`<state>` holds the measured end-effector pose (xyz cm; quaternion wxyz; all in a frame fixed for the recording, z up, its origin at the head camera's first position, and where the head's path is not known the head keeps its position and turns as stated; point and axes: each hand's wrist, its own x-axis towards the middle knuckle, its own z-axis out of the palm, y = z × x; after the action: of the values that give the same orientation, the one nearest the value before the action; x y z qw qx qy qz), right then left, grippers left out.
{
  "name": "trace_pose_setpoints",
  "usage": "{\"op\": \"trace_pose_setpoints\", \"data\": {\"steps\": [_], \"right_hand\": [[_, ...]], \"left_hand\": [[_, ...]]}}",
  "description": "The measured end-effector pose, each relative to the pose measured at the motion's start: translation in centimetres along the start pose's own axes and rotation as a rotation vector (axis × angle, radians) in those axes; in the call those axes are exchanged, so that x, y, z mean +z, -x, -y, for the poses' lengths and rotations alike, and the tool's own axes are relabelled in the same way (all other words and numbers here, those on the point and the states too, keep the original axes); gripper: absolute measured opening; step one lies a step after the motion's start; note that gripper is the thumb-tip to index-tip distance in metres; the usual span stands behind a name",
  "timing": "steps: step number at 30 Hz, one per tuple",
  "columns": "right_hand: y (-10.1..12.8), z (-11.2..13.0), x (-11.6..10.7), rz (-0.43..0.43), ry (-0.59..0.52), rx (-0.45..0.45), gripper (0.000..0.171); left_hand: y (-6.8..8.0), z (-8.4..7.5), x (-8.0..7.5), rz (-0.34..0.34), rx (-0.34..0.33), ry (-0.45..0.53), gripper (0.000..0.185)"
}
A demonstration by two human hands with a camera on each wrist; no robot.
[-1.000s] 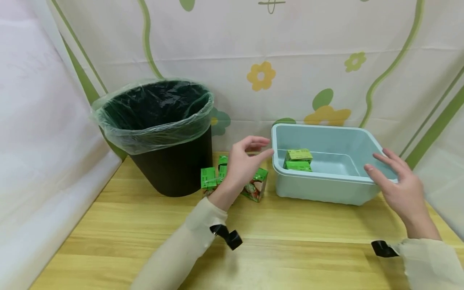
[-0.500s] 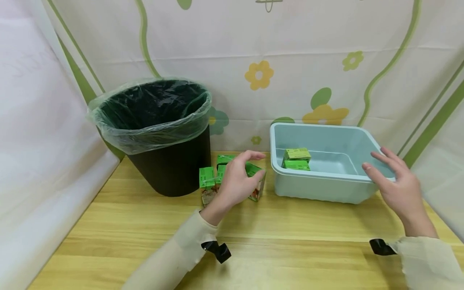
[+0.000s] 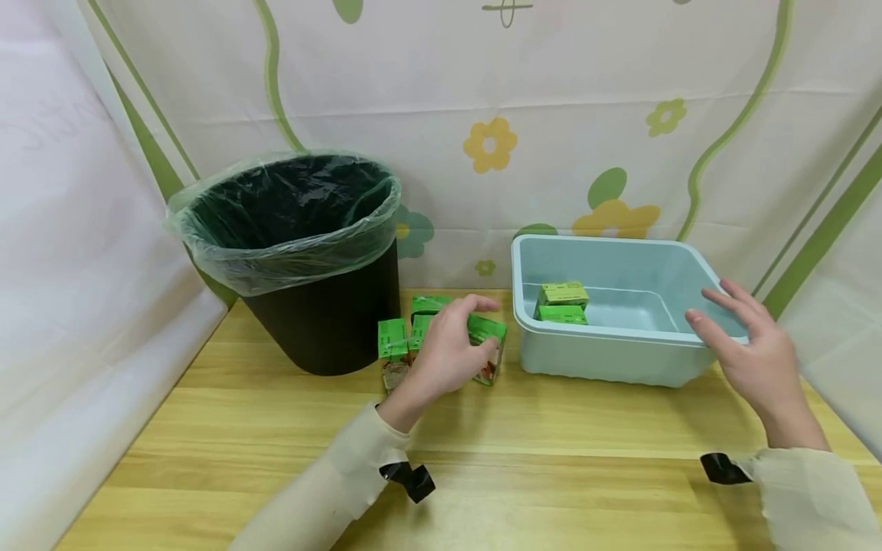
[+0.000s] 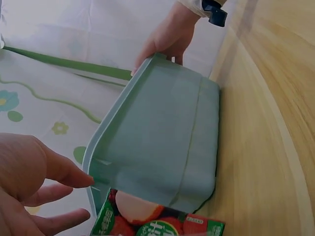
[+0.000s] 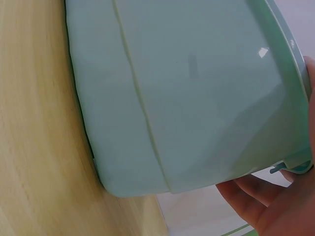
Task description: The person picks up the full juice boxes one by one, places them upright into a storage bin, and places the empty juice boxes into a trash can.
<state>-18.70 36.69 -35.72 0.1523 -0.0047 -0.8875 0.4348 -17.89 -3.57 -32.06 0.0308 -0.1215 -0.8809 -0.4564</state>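
Observation:
My left hand (image 3: pixel 444 352) hovers with thumb and fingers spread over a green juice box (image 3: pixel 486 327) on the table, and partly covers it. In the left wrist view, pictured fruit shows on the juice box (image 4: pixel 147 216) just below the fingers. More green-topped juice boxes (image 3: pixel 393 333) stand left of and behind this hand. On the right, my right hand (image 3: pixel 766 367) grips the front right corner of a pale blue plastic tub (image 3: pixel 620 360), its thumb over the rim. Two juice boxes (image 3: pixel 563 295) lie in the left part of the tub.
A black trash bin (image 3: pixel 331 321) lined with a clear bag (image 3: pixel 289 264) stands at the back left, close to the juice boxes. A patterned curtain (image 3: pixel 386 76) hangs behind the wooden table (image 3: pixel 524 474).
My left hand has moved from beside the tub's left rim, leftward and down to the juice box on the table. The right hand keeps its place at the tub's corner.

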Motion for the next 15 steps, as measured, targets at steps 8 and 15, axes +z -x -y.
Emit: {"op": "trace_pose_setpoints", "data": {"steps": [8,15], "right_hand": [[-0.1,0.0,0.0,-0.006,0.001,-0.003,0.067],[-0.1,0.0,0.0,-0.003,0.001,-0.006,0.067]], "left_hand": [[0.6,0.7,0.1,0.090,0.042,-0.056,0.031],[1.3,1.1,0.6,0.131,0.101,-0.108,0.029]]}}
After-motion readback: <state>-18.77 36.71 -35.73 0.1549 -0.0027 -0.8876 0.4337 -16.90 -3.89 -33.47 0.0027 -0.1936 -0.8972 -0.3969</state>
